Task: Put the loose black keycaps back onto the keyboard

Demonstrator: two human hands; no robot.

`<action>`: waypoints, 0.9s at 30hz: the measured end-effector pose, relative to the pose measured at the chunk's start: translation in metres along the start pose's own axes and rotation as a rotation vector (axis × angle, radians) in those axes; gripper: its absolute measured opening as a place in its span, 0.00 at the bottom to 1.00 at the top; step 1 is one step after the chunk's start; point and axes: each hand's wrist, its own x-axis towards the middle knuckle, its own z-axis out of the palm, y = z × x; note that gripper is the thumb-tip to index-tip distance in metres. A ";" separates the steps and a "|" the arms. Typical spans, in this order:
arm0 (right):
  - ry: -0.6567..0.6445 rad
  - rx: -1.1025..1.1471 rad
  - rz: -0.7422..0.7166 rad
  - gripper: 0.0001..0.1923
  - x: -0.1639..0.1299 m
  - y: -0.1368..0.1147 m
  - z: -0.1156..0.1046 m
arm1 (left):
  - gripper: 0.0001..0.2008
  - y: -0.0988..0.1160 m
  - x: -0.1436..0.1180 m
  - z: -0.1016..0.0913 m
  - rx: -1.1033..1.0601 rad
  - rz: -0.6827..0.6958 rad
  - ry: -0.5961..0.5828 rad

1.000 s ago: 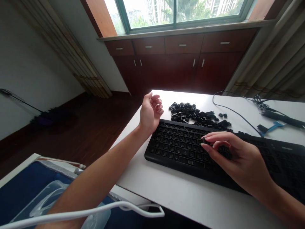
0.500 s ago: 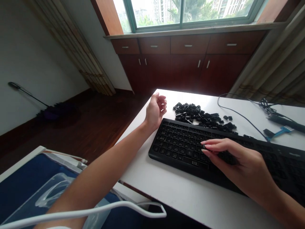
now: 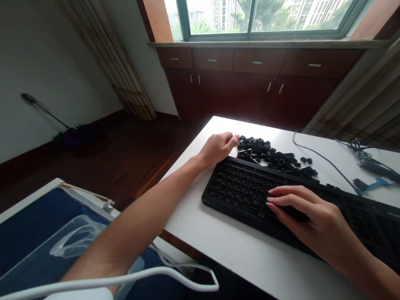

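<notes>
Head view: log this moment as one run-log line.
left hand: at keycap pile | right hand: fingers on black keyboard | surface: white table

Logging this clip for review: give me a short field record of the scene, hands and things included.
setting: white table by a window
left hand: palm down, fingers at the edge of the keycap pile
right hand: resting on the black keyboard, fingers flat on it
other items: black cable, blue brush
floor: dark wood
</notes>
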 end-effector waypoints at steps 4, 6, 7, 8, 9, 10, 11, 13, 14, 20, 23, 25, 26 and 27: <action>0.003 -0.026 -0.026 0.13 0.000 0.000 0.000 | 0.23 -0.008 -0.001 -0.006 0.119 0.018 0.005; 0.014 -0.034 -0.019 0.17 0.000 0.000 0.001 | 0.24 -0.011 -0.001 -0.005 0.159 0.018 -0.022; 0.019 -0.037 -0.014 0.18 0.000 0.000 0.001 | 0.24 -0.012 -0.001 -0.004 0.175 0.018 -0.036; 0.022 -0.039 -0.012 0.18 0.000 0.000 0.001 | 0.25 -0.013 -0.001 -0.003 0.191 0.019 -0.049; 0.021 -0.039 -0.010 0.18 0.000 0.000 0.001 | 0.25 -0.013 -0.001 -0.002 0.205 0.021 -0.059; 0.020 -0.038 -0.011 0.17 0.001 0.000 0.002 | 0.25 -0.013 -0.001 -0.001 0.219 0.022 -0.066; 0.021 -0.037 -0.012 0.17 0.001 0.000 0.002 | 0.26 -0.013 -0.001 -0.001 0.232 0.023 -0.073; 0.018 -0.033 -0.017 0.17 0.002 -0.001 0.001 | 0.26 -0.012 0.000 -0.001 0.253 0.021 -0.082; 0.016 -0.030 -0.017 0.17 0.002 -0.001 0.001 | 0.26 -0.012 0.000 -0.001 0.263 0.019 -0.085; 0.004 -0.002 -0.002 0.17 0.002 -0.003 -0.001 | 0.25 -0.011 0.000 -0.001 0.292 0.015 -0.088; 0.012 0.003 -0.007 0.16 0.003 -0.004 -0.001 | 0.25 -0.011 0.000 -0.001 0.308 0.011 -0.093; 0.009 0.001 -0.021 0.15 0.003 -0.004 0.000 | 0.24 -0.011 0.000 -0.001 0.321 0.003 -0.101; 0.007 -0.002 -0.035 0.15 0.003 -0.005 0.000 | 0.25 -0.011 0.001 -0.002 0.329 -0.002 -0.105; 0.007 -0.007 -0.050 0.14 0.003 -0.005 0.000 | 0.25 -0.011 0.001 -0.002 0.337 -0.008 -0.111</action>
